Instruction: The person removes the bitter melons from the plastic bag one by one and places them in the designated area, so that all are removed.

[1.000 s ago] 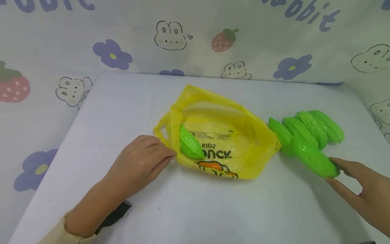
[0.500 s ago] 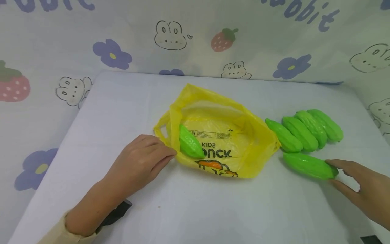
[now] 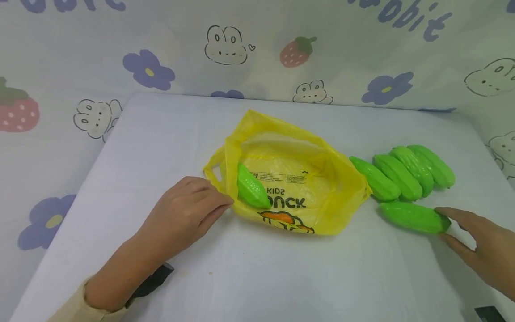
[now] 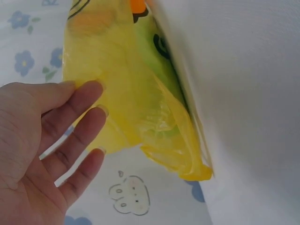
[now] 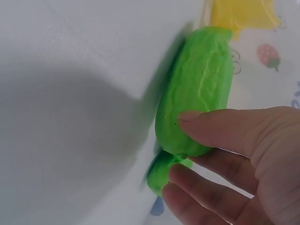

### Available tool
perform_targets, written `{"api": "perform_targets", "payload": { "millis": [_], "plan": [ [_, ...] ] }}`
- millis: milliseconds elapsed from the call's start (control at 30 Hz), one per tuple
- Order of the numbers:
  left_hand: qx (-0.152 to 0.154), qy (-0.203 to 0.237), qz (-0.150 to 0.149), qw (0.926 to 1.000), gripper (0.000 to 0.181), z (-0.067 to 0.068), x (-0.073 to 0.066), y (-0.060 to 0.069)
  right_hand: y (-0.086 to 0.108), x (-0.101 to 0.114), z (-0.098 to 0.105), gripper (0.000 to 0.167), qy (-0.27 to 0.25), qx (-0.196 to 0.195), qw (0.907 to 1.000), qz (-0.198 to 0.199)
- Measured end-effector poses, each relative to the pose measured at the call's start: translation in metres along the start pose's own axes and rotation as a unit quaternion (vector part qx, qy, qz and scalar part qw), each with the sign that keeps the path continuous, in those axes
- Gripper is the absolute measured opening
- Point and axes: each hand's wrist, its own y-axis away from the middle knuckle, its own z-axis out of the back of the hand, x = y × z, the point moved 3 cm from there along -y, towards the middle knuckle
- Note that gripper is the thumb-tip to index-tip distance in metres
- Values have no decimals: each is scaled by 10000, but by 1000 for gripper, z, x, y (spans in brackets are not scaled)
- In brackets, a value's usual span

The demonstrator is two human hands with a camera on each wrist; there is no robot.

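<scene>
A yellow plastic bag (image 3: 322, 219) lies on its side with its mouth spread, printed with dark letters and an orange figure. One green bitter melon (image 3: 252, 188), toy-like and ridged, lies inside near the bag's left edge. My left hand (image 3: 189, 212) pinches the bag's left rim between thumb and forefinger; the left wrist view has the same hand (image 4: 51, 136) at the thin film. At the right, my right hand (image 3: 483, 243) holds one end of another bitter melon (image 3: 410, 217). Its thumb lies along that melon (image 5: 197, 84) in the right wrist view, forefinger behind.
Several more bitter melons (image 3: 396, 176) lie in a slanting row behind the held one, the leftmost close to the bag's right corner. A white-covered table (image 3: 281, 277) bears everything. A patterned cloth (image 3: 261, 44) with rabbits and flowers hangs behind.
The right hand's melon, which overlapped the leftmost one of the row, has come down in front of the row and swung more level. Left hand and bag have stayed put.
</scene>
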Motion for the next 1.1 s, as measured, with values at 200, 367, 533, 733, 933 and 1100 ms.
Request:
{"api": "perform_targets", "payload": {
  "millis": [200, 367, 533, 733, 933, 1100],
  "plan": [
    [-65, -15, -83, 9999, 30, 0, -1, 1, -4, -3, -2, 72, -63, -250, 9994, 243],
    [-67, 7, -90, 9999, 29, -1, -2, 1, -7, 3, 1, 64, -269, -311, 9985, 354],
    [49, -25, -1, 10000, 27, 0, -1, 1, -14, 23, 9, 65, -207, -305, 9990, 237],
    [76, -36, 12, 10000, 27, 1, -2, 1, -32, 68, 23, 49, -57, -469, 9973, 564],
    [114, -46, 75, 9999, 26, 2, -3, 2, -55, 132, 37, 70, -245, -1296, 9679, 2141],
    [182, -28, 97, 9998, 23, 3, -2, 0, -79, 177, 40, 56, -701, -1040, 9409, 3147]
  ]
}}
